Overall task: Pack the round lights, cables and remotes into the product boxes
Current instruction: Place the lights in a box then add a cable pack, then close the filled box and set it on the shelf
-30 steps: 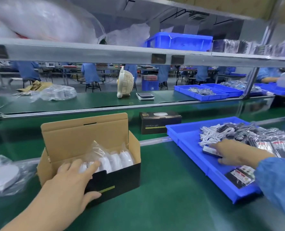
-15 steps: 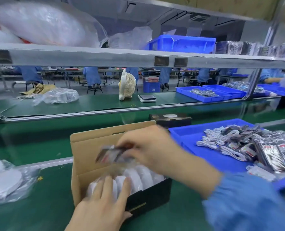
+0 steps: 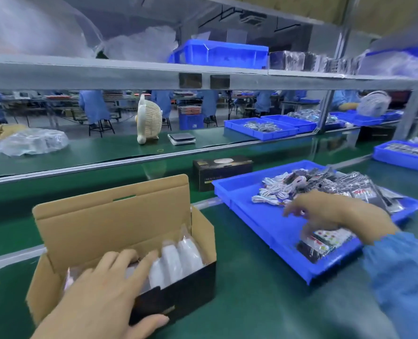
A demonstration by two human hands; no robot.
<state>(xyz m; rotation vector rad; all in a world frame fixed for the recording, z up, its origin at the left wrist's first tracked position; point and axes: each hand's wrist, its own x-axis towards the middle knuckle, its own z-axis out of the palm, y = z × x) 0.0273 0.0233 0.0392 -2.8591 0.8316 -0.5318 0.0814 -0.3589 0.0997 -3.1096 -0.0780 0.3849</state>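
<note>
An open product box (image 3: 198,231), black outside and brown inside, stands on the green belt with its lid up. Several bagged white round lights (image 3: 178,260) stand in a row inside it. My left hand (image 3: 110,292) lies over the box's front edge, fingers straight and resting on the bagged lights, thumb against the black front wall. My right hand (image 3: 335,214) hovers blurred over the blue tray (image 3: 259,221), fingers spread and loosely bent, holding nothing I can see. White coiled cables (image 3: 274,189) and bagged remotes (image 3: 325,241) lie in that tray.
A closed black product box (image 3: 221,172) stands behind the tray. More blue trays (image 3: 403,155) sit at the right and on the rear shelf beside a small fan (image 3: 148,121). Bagged goods (image 3: 29,143) lie at the left. People in blue coats sit far behind.
My right hand has left the open box and swung back right over the blue tray; the bagged remote it carried is no longer in it. The left hand stays on the box.
</note>
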